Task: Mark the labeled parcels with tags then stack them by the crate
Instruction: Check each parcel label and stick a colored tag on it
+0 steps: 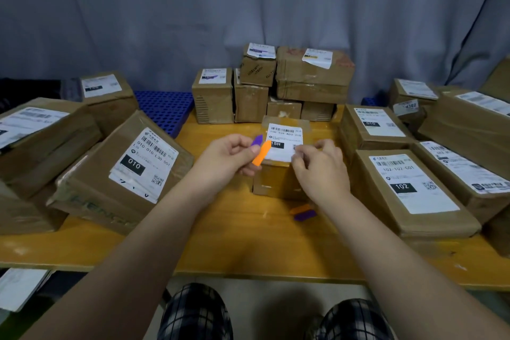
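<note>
A small cardboard parcel [278,178] with a white "15H" label [285,136] stands on the wooden table [248,243] in front of me. My left hand [230,157] pinches an orange tag [261,152] and a purple tag [257,140] just left of the label. My right hand [321,167] rests on the parcel's top right, its fingertips pinched at the label's lower right edge. Whether they hold anything there I cannot tell. More orange and purple tags [303,212] lie on the table below the parcel. A blue crate [162,110] sits at the back left.
A stack of labeled boxes [276,85] stands behind the parcel. Large labeled boxes crowd the left [121,171] and the right [411,190] of the table. A grey curtain hangs behind. My knees show below the table's front edge.
</note>
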Demonstrator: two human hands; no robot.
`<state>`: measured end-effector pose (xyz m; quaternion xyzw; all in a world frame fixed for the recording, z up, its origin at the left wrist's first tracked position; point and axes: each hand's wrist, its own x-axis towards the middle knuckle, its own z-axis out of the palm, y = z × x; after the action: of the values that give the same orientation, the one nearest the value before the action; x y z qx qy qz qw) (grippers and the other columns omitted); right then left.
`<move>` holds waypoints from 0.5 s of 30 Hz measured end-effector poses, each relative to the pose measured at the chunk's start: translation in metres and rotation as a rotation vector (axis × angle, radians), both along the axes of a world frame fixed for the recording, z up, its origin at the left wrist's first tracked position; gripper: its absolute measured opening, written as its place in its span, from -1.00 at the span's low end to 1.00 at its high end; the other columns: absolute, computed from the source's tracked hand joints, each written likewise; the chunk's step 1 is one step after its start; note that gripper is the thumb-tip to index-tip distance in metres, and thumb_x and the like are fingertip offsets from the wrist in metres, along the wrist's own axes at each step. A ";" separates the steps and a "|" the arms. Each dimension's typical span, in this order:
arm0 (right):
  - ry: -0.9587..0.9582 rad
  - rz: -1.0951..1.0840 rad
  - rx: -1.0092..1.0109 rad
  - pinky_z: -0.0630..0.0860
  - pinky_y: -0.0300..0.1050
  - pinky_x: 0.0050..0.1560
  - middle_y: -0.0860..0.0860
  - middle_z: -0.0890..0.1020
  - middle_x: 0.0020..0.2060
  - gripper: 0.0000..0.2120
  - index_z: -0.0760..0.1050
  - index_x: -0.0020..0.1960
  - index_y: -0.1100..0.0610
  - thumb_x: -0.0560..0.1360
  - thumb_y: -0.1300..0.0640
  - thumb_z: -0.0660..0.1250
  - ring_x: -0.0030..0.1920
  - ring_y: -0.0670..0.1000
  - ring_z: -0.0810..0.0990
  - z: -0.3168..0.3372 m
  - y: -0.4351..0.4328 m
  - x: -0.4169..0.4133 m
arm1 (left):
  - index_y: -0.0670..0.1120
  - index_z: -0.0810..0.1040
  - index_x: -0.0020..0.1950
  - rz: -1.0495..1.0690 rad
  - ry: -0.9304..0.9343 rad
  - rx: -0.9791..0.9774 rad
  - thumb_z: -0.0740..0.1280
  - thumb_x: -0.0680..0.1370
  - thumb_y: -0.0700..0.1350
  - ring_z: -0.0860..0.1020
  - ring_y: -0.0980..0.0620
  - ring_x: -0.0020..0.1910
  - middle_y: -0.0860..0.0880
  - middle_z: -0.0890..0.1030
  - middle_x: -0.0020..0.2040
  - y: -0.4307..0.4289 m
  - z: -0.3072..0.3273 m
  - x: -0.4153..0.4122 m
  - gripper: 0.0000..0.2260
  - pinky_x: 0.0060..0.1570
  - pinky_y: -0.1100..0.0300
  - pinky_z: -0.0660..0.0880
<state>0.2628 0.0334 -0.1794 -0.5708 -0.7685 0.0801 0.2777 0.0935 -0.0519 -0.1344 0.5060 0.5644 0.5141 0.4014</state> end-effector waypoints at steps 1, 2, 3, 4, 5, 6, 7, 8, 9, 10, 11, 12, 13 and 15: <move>-0.026 0.016 0.028 0.31 0.00 0.28 0.07 0.35 0.31 -0.63 0.44 0.35 -0.01 0.59 -0.04 0.15 0.33 0.08 0.28 0.006 0.002 -0.001 | -0.18 0.55 -0.01 0.046 -0.037 0.010 0.28 0.58 -0.20 0.60 0.18 -0.38 -0.02 0.65 -0.27 0.006 0.004 0.003 -0.92 -0.34 0.38 0.52; -0.012 0.040 0.070 0.29 -0.01 0.31 0.06 0.35 0.33 -0.62 0.41 0.38 0.01 0.59 -0.03 0.17 0.34 0.06 0.28 0.011 0.004 -0.002 | -0.20 0.55 0.01 0.088 -0.069 0.015 0.28 0.59 -0.19 0.61 0.18 -0.37 -0.05 0.65 -0.25 0.014 0.006 0.006 -0.90 -0.35 0.38 0.53; 0.045 0.077 0.129 0.31 -0.03 0.32 0.05 0.37 0.32 -0.61 0.39 0.40 0.04 0.59 -0.01 0.19 0.34 0.04 0.29 0.016 0.004 -0.003 | -0.21 0.56 0.02 0.119 -0.103 0.018 0.28 0.59 -0.19 0.61 0.17 -0.37 -0.07 0.66 -0.23 0.020 0.008 0.009 -0.88 -0.34 0.38 0.54; 0.134 0.132 0.210 0.36 -0.05 0.29 0.05 0.41 0.28 -0.61 0.40 0.40 0.07 0.59 0.03 0.21 0.31 0.02 0.33 0.020 0.003 -0.005 | -0.21 0.57 0.02 0.139 -0.134 0.020 0.28 0.60 -0.18 0.62 0.16 -0.35 -0.09 0.66 -0.21 0.026 0.008 0.012 -0.88 -0.32 0.37 0.56; 0.206 0.199 0.294 0.41 -0.06 0.23 0.07 0.45 0.22 -0.63 0.42 0.38 0.11 0.59 0.07 0.22 0.25 0.02 0.38 0.022 0.003 -0.007 | -0.20 0.58 0.01 0.144 -0.159 0.018 0.28 0.60 -0.17 0.62 0.13 -0.32 -0.11 0.66 -0.19 0.031 0.007 0.013 -0.87 -0.27 0.35 0.58; 0.241 0.262 0.371 0.44 -0.07 0.16 0.09 0.48 0.17 -0.64 0.45 0.35 0.15 0.58 0.10 0.23 0.20 0.04 0.43 0.023 0.003 -0.010 | -0.20 0.59 0.02 0.135 -0.177 0.012 0.27 0.60 -0.16 0.62 0.10 -0.28 -0.12 0.67 -0.17 0.036 0.006 0.015 -0.85 -0.23 0.33 0.60; 0.248 0.316 0.423 0.47 -0.07 0.12 0.11 0.50 0.13 -0.65 0.46 0.34 0.16 0.58 0.11 0.24 0.16 0.07 0.47 0.023 0.003 -0.013 | -0.20 0.60 0.05 0.117 -0.191 0.001 0.26 0.61 -0.15 0.62 0.09 -0.26 -0.13 0.66 -0.15 0.039 0.004 0.017 -0.83 -0.20 0.31 0.60; 0.240 0.355 0.447 0.49 -0.07 0.09 0.12 0.51 0.12 -0.65 0.47 0.33 0.16 0.57 0.12 0.24 0.14 0.08 0.48 0.022 0.005 -0.016 | -0.20 0.60 0.08 0.097 -0.203 -0.011 0.25 0.61 -0.13 0.63 0.09 -0.24 -0.13 0.66 -0.14 0.042 0.003 0.019 -0.81 -0.17 0.29 0.61; 0.228 0.374 0.444 0.51 -0.07 0.07 0.11 0.51 0.12 -0.65 0.47 0.33 0.15 0.57 0.12 0.25 0.13 0.08 0.49 0.022 0.008 -0.018 | -0.18 0.60 0.11 0.080 -0.215 -0.022 0.24 0.62 -0.12 0.64 0.09 -0.22 -0.12 0.66 -0.13 0.045 0.002 0.021 -0.80 -0.14 0.27 0.60; 0.226 0.375 0.430 0.52 -0.07 0.07 0.10 0.51 0.12 -0.65 0.47 0.34 0.15 0.57 0.13 0.25 0.12 0.07 0.49 0.021 0.012 -0.021 | -0.15 0.60 0.11 0.067 -0.228 -0.028 0.23 0.62 -0.11 0.64 0.09 -0.20 -0.10 0.66 -0.14 0.047 0.001 0.023 -0.80 -0.10 0.24 0.60; 0.236 0.369 0.411 0.53 -0.06 0.06 0.09 0.51 0.13 -0.65 0.47 0.34 0.14 0.57 0.13 0.26 0.12 0.06 0.49 0.021 0.015 -0.023 | -0.13 0.60 0.10 0.059 -0.242 -0.028 0.23 0.62 -0.11 0.64 0.09 -0.19 -0.07 0.66 -0.16 0.050 0.000 0.025 -0.81 -0.05 0.21 0.59; 0.246 0.364 0.397 0.54 -0.05 0.05 0.09 0.51 0.12 -0.66 0.47 0.33 0.15 0.57 0.15 0.27 0.12 0.06 0.49 0.020 0.019 -0.023 | -0.11 0.60 0.07 0.056 -0.253 -0.026 0.23 0.62 -0.11 0.64 0.09 -0.17 -0.05 0.65 -0.18 0.053 -0.001 0.026 -0.82 0.00 0.18 0.59; 0.252 0.364 0.390 0.55 -0.04 0.04 0.09 0.51 0.11 -0.66 0.48 0.33 0.16 0.56 0.16 0.28 0.11 0.06 0.49 0.019 0.023 -0.023 | -0.10 0.61 0.04 0.059 -0.265 -0.025 0.23 0.62 -0.12 0.63 0.09 -0.15 -0.03 0.64 -0.17 0.055 -0.002 0.027 -0.83 0.04 0.16 0.58; 0.253 0.375 0.379 0.53 -0.07 0.05 0.10 0.51 0.11 -0.67 0.49 0.31 0.17 0.56 0.19 0.29 0.11 0.06 0.49 0.016 0.030 -0.023 | -0.08 0.62 0.01 0.067 -0.303 -0.025 0.24 0.62 -0.12 0.62 0.07 -0.09 -0.05 0.64 -0.11 0.060 -0.005 0.028 -0.84 0.09 0.14 0.56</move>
<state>0.2399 0.0634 -0.1629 -0.3425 -0.8211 0.0554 0.4533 0.1213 0.0082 -0.1394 0.3982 0.5203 0.5907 0.4709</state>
